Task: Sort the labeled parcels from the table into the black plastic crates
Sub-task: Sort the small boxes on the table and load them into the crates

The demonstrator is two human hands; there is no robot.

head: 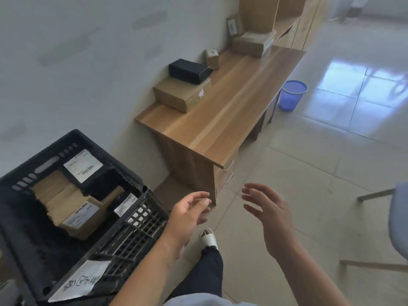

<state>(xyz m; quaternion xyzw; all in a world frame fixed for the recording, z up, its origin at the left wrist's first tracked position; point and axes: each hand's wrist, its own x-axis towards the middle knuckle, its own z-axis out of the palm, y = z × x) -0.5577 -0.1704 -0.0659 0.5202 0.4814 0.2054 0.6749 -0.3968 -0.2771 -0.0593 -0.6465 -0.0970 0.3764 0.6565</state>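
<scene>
While between parcels: my left hand [189,214] and right hand [268,214] hang relaxed, grasping nothing
Done: labelled cardboard parcels [75,214] in black slotted plastic crate [136,230]
Left: brown and black boxes [181,93] on long wooden table [238,107]

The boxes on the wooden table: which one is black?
The black box lying on top of the wide cardboard box at the table's near end; every other box on the table is brown cardboard.
</scene>
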